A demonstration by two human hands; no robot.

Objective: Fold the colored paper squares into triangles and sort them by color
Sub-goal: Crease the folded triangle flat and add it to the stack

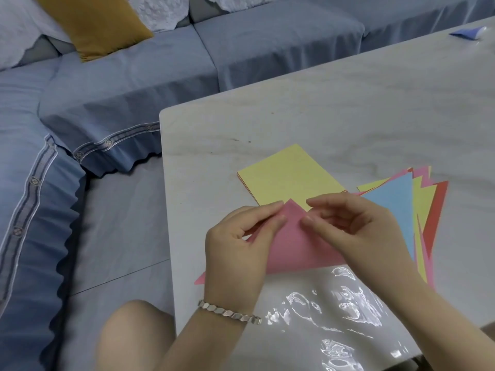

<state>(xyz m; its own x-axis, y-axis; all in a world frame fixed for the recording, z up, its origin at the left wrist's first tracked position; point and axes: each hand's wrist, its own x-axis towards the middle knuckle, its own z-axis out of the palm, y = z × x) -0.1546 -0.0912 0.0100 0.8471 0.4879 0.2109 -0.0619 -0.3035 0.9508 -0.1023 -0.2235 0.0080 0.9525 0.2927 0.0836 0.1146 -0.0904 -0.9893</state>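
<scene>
marble table [348,116] | blue sofa [160,76] behind | mustard cushion [91,22] on sofa | clear plastic sheet [334,303] on table

Matt, smooth pink paper [294,245], thin sheet. Matt, faintly grainy yellow paper stack [286,178]. Same matt paper in pile of folded triangles [393,207]: blue, yellow, pink, red. Polished marble-look table [348,116], glossy, wavy bright glare near front edge. Shiny silver metal bracelet [230,313], flat links. Blue woven cloth sofa [134,84] cover, matt, creased. Mustard cloth cushion [93,22], matt. White cloth [158,9], textured, lace-like.
</scene>
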